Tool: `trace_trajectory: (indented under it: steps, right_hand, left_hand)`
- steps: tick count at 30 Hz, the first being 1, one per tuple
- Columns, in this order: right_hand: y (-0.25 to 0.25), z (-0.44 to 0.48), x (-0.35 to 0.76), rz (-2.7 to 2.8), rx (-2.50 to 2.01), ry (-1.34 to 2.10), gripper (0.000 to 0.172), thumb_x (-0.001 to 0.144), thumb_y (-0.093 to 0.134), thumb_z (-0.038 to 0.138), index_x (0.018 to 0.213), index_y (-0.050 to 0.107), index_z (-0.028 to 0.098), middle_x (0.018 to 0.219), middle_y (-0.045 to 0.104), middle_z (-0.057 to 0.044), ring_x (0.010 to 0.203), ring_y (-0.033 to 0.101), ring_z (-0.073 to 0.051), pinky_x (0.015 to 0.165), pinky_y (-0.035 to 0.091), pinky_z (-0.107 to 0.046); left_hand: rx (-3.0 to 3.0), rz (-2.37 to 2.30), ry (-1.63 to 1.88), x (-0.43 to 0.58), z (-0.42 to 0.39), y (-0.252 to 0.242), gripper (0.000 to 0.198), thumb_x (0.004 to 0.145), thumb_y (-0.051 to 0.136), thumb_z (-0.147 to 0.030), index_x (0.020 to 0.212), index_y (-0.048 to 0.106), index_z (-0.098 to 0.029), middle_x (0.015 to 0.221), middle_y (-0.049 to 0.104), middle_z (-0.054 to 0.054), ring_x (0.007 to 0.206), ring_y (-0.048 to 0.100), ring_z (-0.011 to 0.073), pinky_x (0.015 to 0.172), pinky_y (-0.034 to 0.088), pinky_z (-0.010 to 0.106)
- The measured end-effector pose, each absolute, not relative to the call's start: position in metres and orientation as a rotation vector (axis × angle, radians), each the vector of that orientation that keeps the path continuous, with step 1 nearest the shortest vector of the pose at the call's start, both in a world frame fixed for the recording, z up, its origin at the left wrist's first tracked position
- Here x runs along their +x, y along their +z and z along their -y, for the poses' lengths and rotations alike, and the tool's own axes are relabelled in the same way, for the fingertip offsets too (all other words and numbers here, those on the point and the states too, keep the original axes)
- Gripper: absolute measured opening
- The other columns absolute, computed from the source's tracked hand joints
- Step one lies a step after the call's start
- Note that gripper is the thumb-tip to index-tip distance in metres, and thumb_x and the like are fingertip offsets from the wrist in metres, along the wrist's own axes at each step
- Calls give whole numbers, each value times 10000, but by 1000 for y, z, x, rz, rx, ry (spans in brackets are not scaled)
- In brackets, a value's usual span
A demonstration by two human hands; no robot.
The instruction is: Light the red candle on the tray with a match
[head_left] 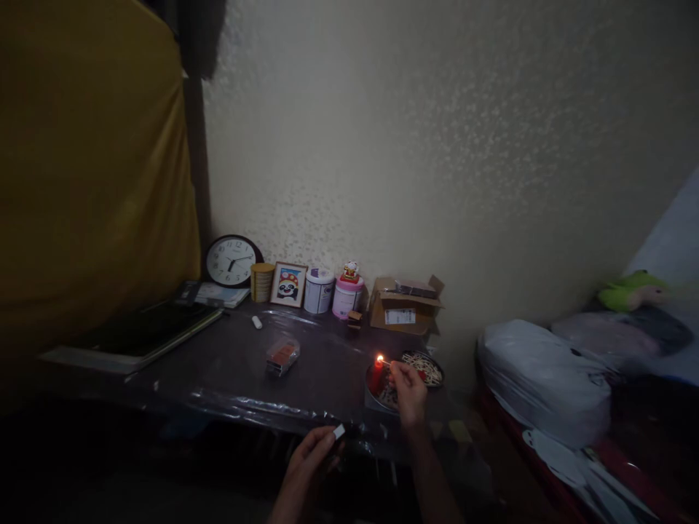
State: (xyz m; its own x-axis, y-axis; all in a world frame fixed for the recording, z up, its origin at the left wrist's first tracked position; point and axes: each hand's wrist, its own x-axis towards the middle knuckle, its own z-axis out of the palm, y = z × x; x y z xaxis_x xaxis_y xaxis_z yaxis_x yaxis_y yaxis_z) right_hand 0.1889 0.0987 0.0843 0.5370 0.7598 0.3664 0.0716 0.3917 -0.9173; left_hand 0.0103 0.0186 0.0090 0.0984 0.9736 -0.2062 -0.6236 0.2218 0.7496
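A red candle [376, 376] stands upright in a round container [374, 399], with a small bright flame at its top. My right hand [411, 393] pinches a thin match [386, 362], whose tip meets the flame at the wick. Lower down, in front of the table edge, my left hand [312, 458] is closed on a small matchbox [339, 431]; only its pale end shows past the fingers. Just behind my right hand sits a round dish of matchsticks [429, 367], partly covered by the hand.
On the dark plastic-covered table [229, 364] lie a clear pack [282, 356] and a white cylinder [256, 322]. Along the wall stand a clock [232, 260], a panda picture [288, 284], two canisters [319, 291] and an opened cardboard box [404, 306]. Bags [540, 375] are heaped at right.
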Motion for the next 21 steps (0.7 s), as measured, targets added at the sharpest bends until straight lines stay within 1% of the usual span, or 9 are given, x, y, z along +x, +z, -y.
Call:
trace_trajectory:
  steps: [3,8,12,14,16,17,19,20,21]
  right_hand:
    - [86,-98,186,889,-1107,559,389,522,718,509,660,655,151,570,635,-8,492,553,-125,481,467,-258]
    - [93,-91,182,864,-1105,605,372,520,730,475,680,648,150,578,627,-2,490,542,-120,475,449,-249]
    - [126,-62,187,872,-1067,641,321,610,708,441,755,636,163,496,540,55,421,461,-78,416,365,-202]
    - [149,-40,197,892,-940,668,257,658,694,397,772,618,180,506,516,66,405,422,-59,397,324,-184]
    - [165,-20,213,970,-764,694,223,665,681,391,746,610,196,537,510,55,460,463,-70,458,386,-196]
    - [168,-12,222,983,-738,690,248,643,676,431,654,582,202,507,469,66,430,427,-62,443,379,-195]
    - [165,-1,239,1021,-818,647,292,628,656,476,574,549,210,517,468,61,385,362,-54,388,335,-195]
    - [159,2,247,1065,-972,580,278,618,662,465,570,567,209,514,485,50,388,375,-63,383,332,-200]
    - [153,4,256,1109,-1144,483,244,609,678,436,590,597,207,531,520,32,423,428,-83,401,350,-208]
  left_hand:
    - [590,-780,1254,8,-18,11,321,604,724,-439,802,692,-188,779,694,40,819,610,191,762,428,291]
    - [588,-791,1237,6,-18,9,326,607,715,-455,807,693,-198,797,693,32,879,602,202,796,421,295]
    - [613,-758,1208,1,-13,17,316,648,686,-459,835,692,-204,887,707,47,951,606,229,847,424,326]
    - [610,-741,1203,-2,-11,21,315,666,674,-453,864,692,-209,978,711,59,1011,601,254,879,424,350]
    - [581,-724,1206,-4,-11,23,325,674,669,-445,903,690,-215,1057,705,66,1048,596,272,903,423,373]
    - [561,-717,1206,-5,-11,21,334,679,665,-446,920,688,-215,1081,702,70,1051,598,277,904,425,383]
    - [528,-702,1203,-5,-14,17,345,695,648,-450,943,683,-212,1108,698,73,1035,610,280,891,437,394]
    - [507,-698,1199,-5,-15,14,342,705,640,-449,951,681,-214,1108,700,70,1019,618,276,881,445,393]
    - [486,-688,1195,-5,-16,11,334,716,632,-442,960,679,-219,1110,701,63,1005,626,268,872,452,388]
